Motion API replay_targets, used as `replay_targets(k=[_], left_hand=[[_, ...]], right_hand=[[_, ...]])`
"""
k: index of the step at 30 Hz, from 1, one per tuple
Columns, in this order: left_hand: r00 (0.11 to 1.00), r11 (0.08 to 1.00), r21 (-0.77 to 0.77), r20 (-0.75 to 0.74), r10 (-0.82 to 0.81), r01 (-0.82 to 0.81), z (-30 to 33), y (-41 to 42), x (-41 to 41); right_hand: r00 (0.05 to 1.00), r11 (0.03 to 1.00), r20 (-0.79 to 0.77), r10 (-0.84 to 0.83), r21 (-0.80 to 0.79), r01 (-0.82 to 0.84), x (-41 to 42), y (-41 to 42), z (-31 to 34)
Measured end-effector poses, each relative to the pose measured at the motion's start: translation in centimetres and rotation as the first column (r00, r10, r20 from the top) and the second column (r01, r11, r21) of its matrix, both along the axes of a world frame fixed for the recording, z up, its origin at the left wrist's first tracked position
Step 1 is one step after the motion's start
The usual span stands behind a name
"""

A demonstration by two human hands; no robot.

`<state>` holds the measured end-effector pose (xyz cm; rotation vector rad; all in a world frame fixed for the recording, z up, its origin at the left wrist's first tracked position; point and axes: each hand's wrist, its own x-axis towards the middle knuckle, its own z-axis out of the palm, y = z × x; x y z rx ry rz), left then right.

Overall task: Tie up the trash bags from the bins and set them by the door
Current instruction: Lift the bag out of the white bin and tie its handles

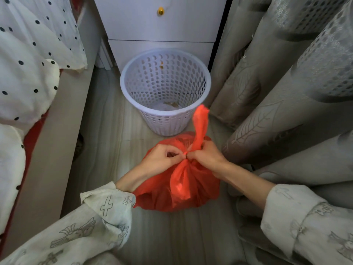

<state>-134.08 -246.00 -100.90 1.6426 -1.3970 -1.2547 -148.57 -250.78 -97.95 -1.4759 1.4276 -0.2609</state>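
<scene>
Both hands pinch the gathered neck of the red trash bag (177, 188): the left hand (162, 159) has its fingers curled tight on the plastic at the knot, and the right hand (204, 155) grips one long handle strip (200, 125), which stands up from its fist and tilts away from the person. The fingertips of the two hands almost meet over the knot.

In the head view, the bag sits on the pale floor (107, 131), just in front of the white perforated bin (164, 88) and nearer the person. The bin stands upright, with a few scraps on its bottom. Behind the bin is a white drawer unit (162, 27) with a gold knob (161, 11). Right of the bin hang grey leaf-patterned curtains (277, 92). Left of the bin lies a bed edge with polka-dot bedding (34, 54).
</scene>
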Motion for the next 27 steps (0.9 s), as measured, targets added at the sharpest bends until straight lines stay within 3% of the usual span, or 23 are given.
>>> replay_targets(k=[3,8,14,19,23,25,27], left_hand=[[1.000,0.999,0.025,0.010,0.028,-0.028,0.0,0.1,-0.2],[0.983,0.987,-0.010,0.094,0.159,-0.158,-0.3,0.0,-0.5],[0.983,0.982,0.123,-0.092,0.157,-0.145,1.6,0.3,-0.7],[0.966,0.984,0.123,-0.210,0.153,-0.129,1.7,0.4,-0.2],[0.995,0.997,0.046,-0.084,0.058,-0.054,1.8,0.1,-0.7],[0.997,0.997,0.012,-0.014,0.071,-0.071,1.9,-0.1,-0.8],[0.985,0.997,-0.063,0.168,0.049,-0.039,2.2,-0.2,-0.7]], right_hand=[[0.966,0.916,0.134,-0.220,0.369,0.157,0.0,0.1,0.3],[0.887,0.857,0.283,-0.365,0.474,0.201,0.1,0.4,0.5],[0.834,0.903,0.431,-0.344,0.396,0.168,-0.4,0.8,0.5],[0.883,0.958,0.414,-0.222,0.262,0.119,-0.3,0.9,0.8],[0.929,0.989,0.339,-0.149,0.051,0.140,-0.5,0.3,0.6],[0.977,0.987,0.197,-0.078,-0.122,0.103,-0.7,0.0,0.6],[0.997,0.978,0.077,-0.005,-0.209,0.021,-0.8,-0.2,0.8]])
